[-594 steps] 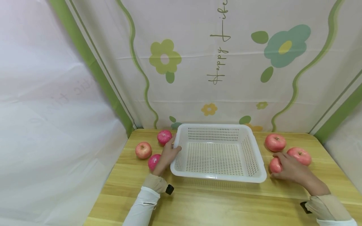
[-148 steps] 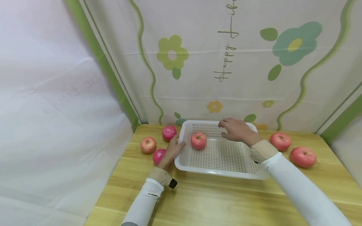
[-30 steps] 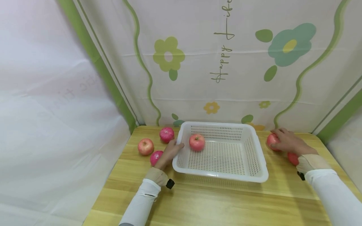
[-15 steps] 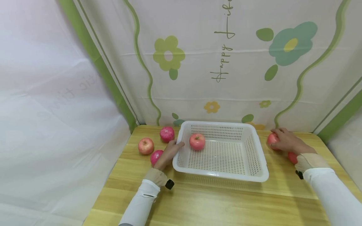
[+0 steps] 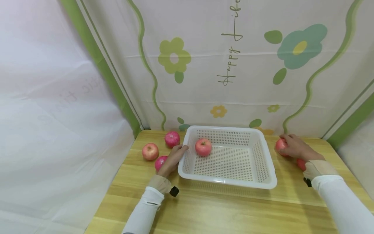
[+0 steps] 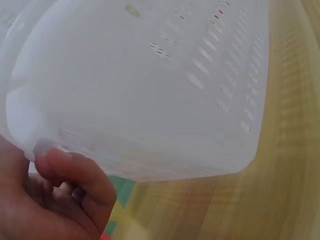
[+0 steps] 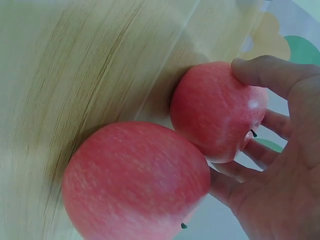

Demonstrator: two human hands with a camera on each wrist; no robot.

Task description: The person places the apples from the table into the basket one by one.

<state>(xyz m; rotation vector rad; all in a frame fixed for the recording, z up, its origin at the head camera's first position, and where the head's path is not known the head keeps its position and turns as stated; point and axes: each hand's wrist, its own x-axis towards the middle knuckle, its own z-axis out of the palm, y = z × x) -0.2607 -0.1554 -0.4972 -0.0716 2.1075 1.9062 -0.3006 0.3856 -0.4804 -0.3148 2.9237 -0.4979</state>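
Note:
A white plastic basket (image 5: 224, 181) with slotted walls stands mid-table, an apple (image 5: 203, 148) inside at its left. My left hand (image 5: 172, 159) grips the basket's left rim; the left wrist view shows curled fingers (image 6: 82, 172) at that edge. At the right, my right hand (image 5: 298, 148) holds a red apple (image 5: 280, 146), thumb on one side and fingers on the other. In the right wrist view, this apple (image 7: 217, 112) sits against the wood beside a larger apple (image 7: 135, 180), which a finger seems to touch. The right forearm partly hides that larger apple in the head view.
Left of the basket lie a paler apple (image 5: 150, 151) and two deep pink round fruits (image 5: 172, 139), the nearer one partly behind the left hand. A printed curtain (image 5: 198, 91) rises at the wooden table's (image 5: 222, 211) back edge. Another white cloth (image 5: 64, 130) hangs at left.
Since the oldest frame, one apple has gone from the table's right side into the basket. My right hand has moved back from over the basket to the far right apple, and barely moves lately.

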